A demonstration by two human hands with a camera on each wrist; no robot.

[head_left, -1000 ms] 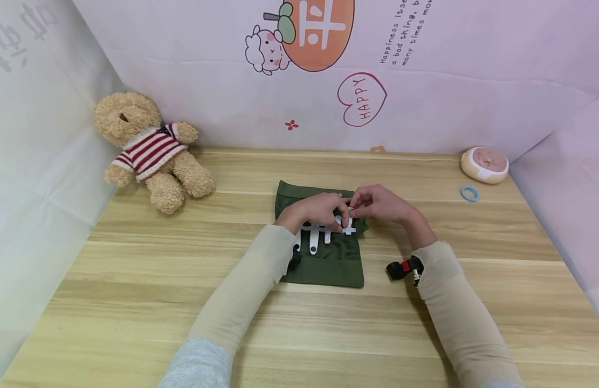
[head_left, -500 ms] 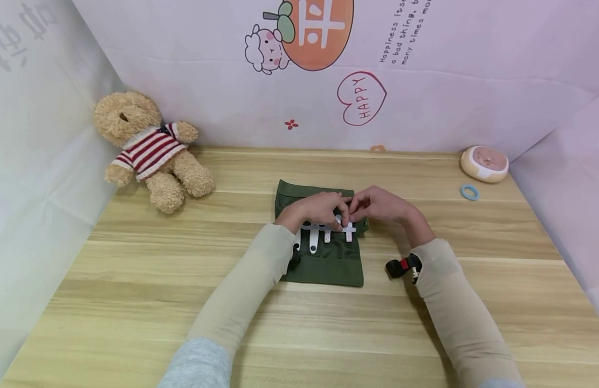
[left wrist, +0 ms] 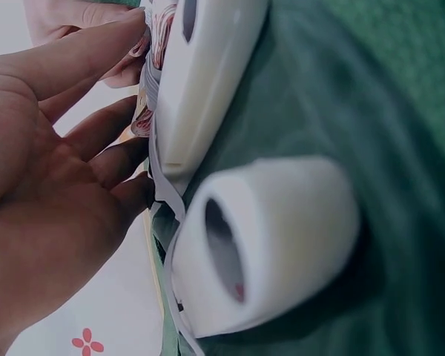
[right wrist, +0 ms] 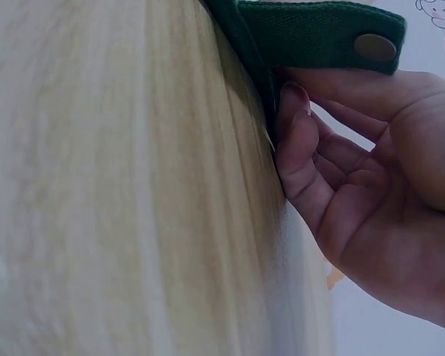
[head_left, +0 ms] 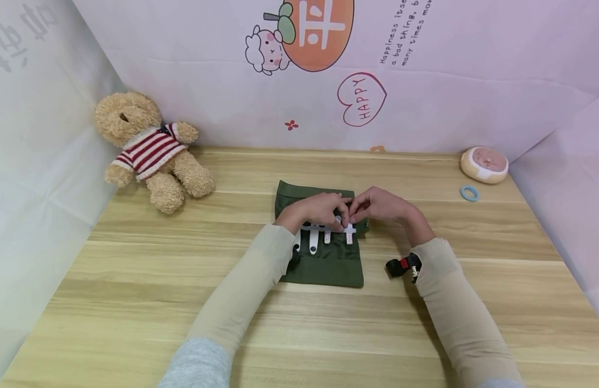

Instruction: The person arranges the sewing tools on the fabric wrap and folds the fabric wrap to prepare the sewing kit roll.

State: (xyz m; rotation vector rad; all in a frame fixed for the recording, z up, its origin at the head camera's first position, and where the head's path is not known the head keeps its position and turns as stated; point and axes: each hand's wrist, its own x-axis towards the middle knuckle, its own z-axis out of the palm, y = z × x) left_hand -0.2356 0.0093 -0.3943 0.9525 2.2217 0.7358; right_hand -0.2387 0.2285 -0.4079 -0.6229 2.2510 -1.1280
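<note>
White strip (head_left: 349, 238) now reaches lower past the elastic (left wrist: 166, 190); right hand (head_left: 385, 205) pinches it; left hand (head_left: 318, 209), grip unclear.

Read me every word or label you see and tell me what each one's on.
"HAPPY": red heart, back sheet.
"Happiness itse… a bad thing, b… many times mo…": back sheet, cut off.
White character, orange print: cut off.
Grey lettering, left sheet: too faint.
Marks, white strip: too small.
</note>
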